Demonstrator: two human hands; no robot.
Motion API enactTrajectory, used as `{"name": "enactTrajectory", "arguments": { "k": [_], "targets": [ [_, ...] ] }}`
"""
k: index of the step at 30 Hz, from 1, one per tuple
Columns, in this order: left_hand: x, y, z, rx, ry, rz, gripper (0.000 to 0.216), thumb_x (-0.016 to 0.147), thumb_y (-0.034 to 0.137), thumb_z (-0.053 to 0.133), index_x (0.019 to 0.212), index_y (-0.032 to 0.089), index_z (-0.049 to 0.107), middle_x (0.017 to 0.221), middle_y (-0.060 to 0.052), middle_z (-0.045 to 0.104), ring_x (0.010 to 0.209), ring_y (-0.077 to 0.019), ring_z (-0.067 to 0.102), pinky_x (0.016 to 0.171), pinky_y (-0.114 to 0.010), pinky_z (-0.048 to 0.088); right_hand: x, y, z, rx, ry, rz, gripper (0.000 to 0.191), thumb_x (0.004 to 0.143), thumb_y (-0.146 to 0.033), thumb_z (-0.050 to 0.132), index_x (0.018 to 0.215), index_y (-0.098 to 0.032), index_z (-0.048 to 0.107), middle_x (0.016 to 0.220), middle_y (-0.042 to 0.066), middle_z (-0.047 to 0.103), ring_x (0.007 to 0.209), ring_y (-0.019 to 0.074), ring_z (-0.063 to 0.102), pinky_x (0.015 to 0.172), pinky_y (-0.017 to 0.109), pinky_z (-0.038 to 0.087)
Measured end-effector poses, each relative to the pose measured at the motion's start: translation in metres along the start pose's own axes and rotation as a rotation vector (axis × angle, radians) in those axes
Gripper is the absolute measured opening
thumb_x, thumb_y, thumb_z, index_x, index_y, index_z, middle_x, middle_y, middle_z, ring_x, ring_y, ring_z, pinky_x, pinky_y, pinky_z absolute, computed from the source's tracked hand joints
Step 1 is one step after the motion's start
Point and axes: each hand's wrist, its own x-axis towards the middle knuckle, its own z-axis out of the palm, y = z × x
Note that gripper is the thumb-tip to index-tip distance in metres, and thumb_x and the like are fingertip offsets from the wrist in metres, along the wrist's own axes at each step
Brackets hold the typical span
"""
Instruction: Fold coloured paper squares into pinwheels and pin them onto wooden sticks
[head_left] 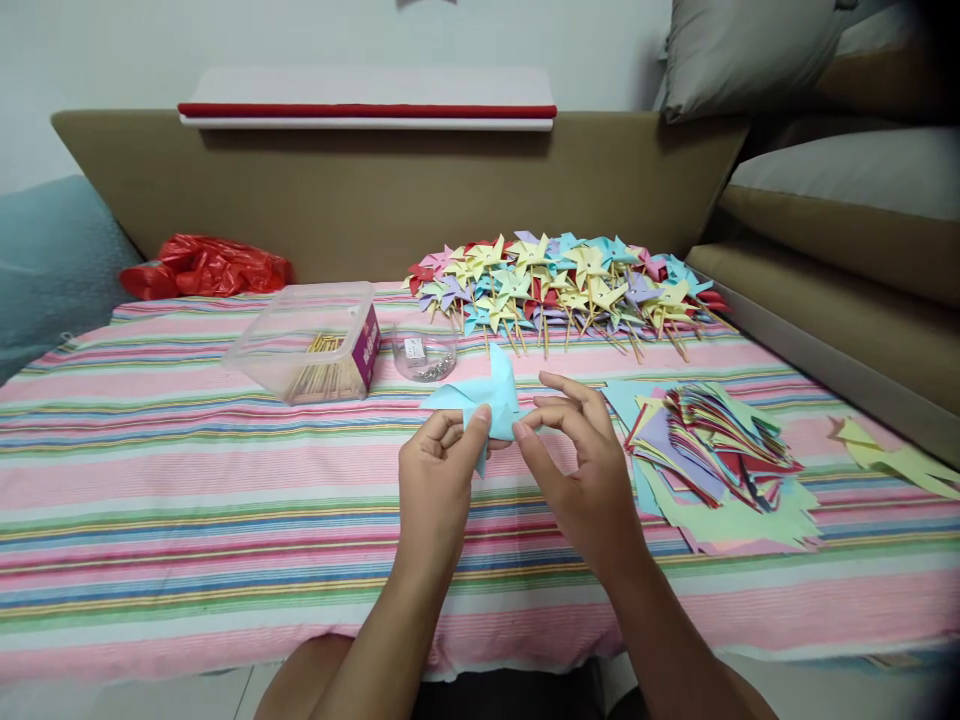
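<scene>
A light blue paper square, partly folded into a pinwheel (487, 398), is held above the striped tablecloth (187, 500). My left hand (435, 480) pinches its lower edge between thumb and fingers. My right hand (581, 470) pinches the paper's right side with thumb and forefinger, the other fingers raised. A heap of finished paper pinwheels on sticks (562, 280) lies at the far side. To the right of my hands sits a stack of cut coloured paper squares (712, 450).
A clear plastic box of wooden sticks (315, 345) and a small clear tub of pins (425, 358) stand left of centre. A red plastic bag (206, 265) lies at the back left. Yellow-green paper scraps (892, 455) lie at the right edge. Sofa cushions (840, 180) rise behind.
</scene>
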Motion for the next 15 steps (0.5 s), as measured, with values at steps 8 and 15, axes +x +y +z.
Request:
{"name": "enactTrajectory", "arguments": {
  "k": [8, 15],
  "targets": [
    [-0.0047, 0.0022, 0.0011, 0.089, -0.014, 0.048, 0.026, 0.085, 0.039, 0.073, 0.076, 0.017, 0.065, 0.066, 0.001, 0.064, 0.063, -0.0103, 0.053, 0.061, -0.022, 0.041, 0.0002, -0.0022, 0.0101, 0.028, 0.083, 0.099, 0.008, 0.086, -0.025, 0.068, 0.079, -0.022, 0.067, 0.120, 0.012, 0.062, 0.125, 0.0275, 0.056, 0.104, 0.046, 0.044],
    [-0.0053, 0.0042, 0.0034, 0.105, -0.031, 0.073, 0.028, 0.084, 0.037, 0.075, 0.070, 0.017, 0.062, 0.062, 0.002, 0.060, 0.063, -0.0105, 0.055, 0.060, -0.021, 0.042, 0.0003, -0.0022, 0.0088, 0.014, 0.114, 0.100, 0.008, 0.083, -0.024, 0.071, 0.076, -0.022, 0.068, 0.119, 0.012, 0.062, 0.121, 0.0275, 0.059, 0.103, 0.046, 0.045]
  ]
}}
